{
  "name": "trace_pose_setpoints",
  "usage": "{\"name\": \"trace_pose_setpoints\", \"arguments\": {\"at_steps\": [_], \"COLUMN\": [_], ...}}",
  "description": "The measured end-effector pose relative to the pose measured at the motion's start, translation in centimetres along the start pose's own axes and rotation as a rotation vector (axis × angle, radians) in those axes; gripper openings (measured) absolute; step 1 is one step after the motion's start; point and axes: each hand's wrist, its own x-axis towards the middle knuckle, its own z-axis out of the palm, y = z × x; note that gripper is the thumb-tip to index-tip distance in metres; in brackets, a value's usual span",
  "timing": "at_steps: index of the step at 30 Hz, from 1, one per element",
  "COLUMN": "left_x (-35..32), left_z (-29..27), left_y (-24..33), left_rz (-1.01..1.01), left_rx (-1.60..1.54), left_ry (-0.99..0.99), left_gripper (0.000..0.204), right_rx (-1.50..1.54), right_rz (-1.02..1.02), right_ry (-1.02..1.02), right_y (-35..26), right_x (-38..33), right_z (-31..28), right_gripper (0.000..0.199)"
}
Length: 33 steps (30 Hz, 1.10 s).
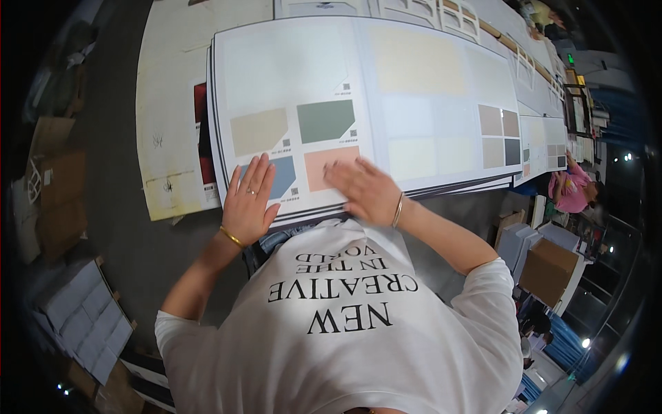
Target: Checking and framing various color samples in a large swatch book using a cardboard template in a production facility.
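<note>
A large white colour sample sheet (369, 145) lies on the table in front of me, on top of other sheets whose edges show at its left side. My left hand (247, 199) rests flat on its near left part, fingers stretched, partly covering a blue swatch (284, 176). Over a peach swatch (332, 154) lies my right hand (365, 191), fingers extended and slightly blurred; nothing is in it. Farther up the sheet are a green swatch (326, 122), a beige swatch (258, 132) and a big pale panel (283, 65). Toward the right end sit several brown and dark grey swatches (500, 135).
The worn, stained table end (169, 138) sticks out at the left. White frames (458, 19) stand along the far side. Another sample sheet (541, 141) lies at the right, beside a person in pink (574, 190). Cardboard boxes (62, 186) and white stacks (86, 317) stand on the floor.
</note>
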Motion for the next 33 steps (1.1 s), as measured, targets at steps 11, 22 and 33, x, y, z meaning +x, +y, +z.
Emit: {"name": "trace_pose_setpoints", "arguments": {"at_steps": [11,22,33], "left_x": [0.3,0.2,3.8], "left_z": [0.2,0.7,-1.3], "left_y": [-0.1,0.0,1.5], "left_rz": [0.011,-0.018,-0.155], "left_rx": [0.007,0.035,-0.186], "left_ry": [-0.013,0.026,0.17], "left_gripper": [0.075,0.076,0.055], "right_rx": [-0.245,-0.243,0.078], "right_rz": [0.535,0.185,-0.063], "right_ry": [0.352,0.253,-0.055], "right_y": [18.0,10.6,2.2], "right_x": [16.8,6.5,-8.8], "right_z": [-7.0,-3.2,1.0], "right_gripper": [0.065,0.068,0.057]}}
